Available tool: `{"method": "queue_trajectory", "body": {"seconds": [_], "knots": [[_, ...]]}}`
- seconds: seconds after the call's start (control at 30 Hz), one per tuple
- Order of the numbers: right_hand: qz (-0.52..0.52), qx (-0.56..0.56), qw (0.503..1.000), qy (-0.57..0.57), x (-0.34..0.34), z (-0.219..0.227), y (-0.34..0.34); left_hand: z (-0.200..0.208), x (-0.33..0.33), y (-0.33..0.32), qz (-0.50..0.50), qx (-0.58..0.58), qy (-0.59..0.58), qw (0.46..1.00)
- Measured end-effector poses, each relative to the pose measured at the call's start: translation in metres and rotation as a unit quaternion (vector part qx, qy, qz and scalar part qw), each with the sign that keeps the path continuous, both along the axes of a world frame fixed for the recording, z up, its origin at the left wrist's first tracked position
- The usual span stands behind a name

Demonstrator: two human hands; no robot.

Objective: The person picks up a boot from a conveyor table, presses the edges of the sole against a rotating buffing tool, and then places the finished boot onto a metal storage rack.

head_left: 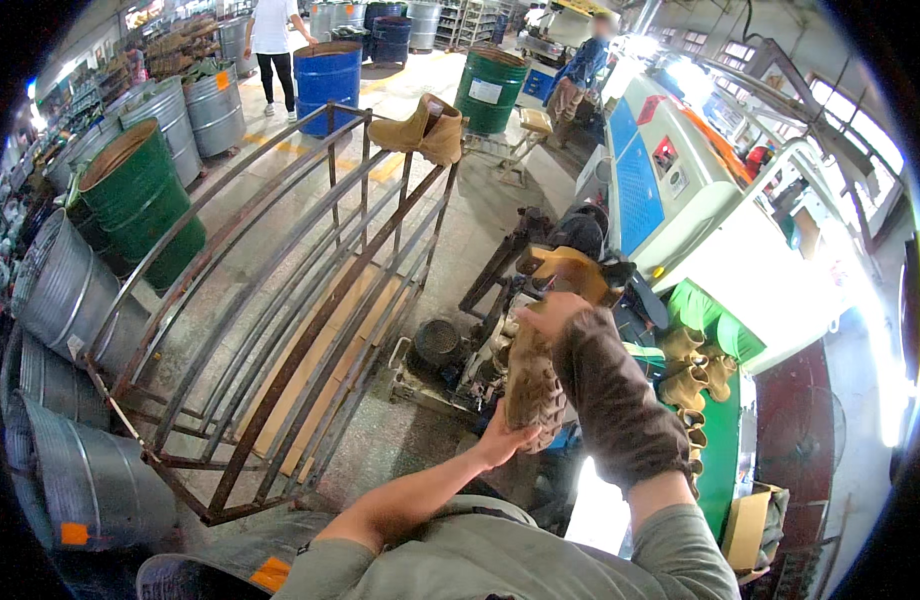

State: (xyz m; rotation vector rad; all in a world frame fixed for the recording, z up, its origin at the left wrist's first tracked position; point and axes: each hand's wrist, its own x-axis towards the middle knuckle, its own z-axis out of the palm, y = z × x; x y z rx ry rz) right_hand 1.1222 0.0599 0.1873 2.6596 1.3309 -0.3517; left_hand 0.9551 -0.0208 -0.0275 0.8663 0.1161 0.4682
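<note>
Brown rubber, deeply lugged: held a boot (525, 370) tilted between both hands, just beside a metal machine (485, 372). Judged it fairly light, stiff along the sole (545, 402), softer above, with lugs too rough to slip; best taken by both ends. Clasped the near end with the left hand (503, 441), from a bare, bent arm (410, 502); closed the right hand (558, 316) over the far end, beyond a dark sleeve (620, 400), with some fingertips hidden

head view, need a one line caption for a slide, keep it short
Left hand and right hand hold a lug-soled boot near a metal rack with tan boots on top.
</note>
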Motion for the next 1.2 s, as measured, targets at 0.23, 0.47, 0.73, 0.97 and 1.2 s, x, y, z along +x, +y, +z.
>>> {"method": "queue_trajectory", "body": {"seconds": [0.23, 0.47, 0.73, 0.97, 1.2], "knots": [[-0.182, -0.361, 0.900, 0.165, 0.076, -0.074, 0.093, -0.009, 0.007, -0.027, 0.005, -0.012, 0.017, 1.000], [0.262, 0.143, 0.633, 0.714, 0.106, -0.134, 0.059, -0.008, 0.004, -0.002, -0.009, 0.060, 0.051, 0.997], [0.008, -0.031, 0.994, 0.106, 0.042, -0.055, 0.009, -0.016, 0.011, -0.038, -0.022, 0.081, 0.085, 0.993], [0.051, -0.104, 0.989, 0.086, 0.010, -0.030, 0.004, 0.014, -0.005, -0.046, 0.023, 0.053, 0.042, 0.997], [0.025, -0.156, 0.986, 0.061, 0.000, 0.023, -0.003, 0.038, 0.006, -0.041, 0.024, 0.053, 0.051, 0.997]]}}
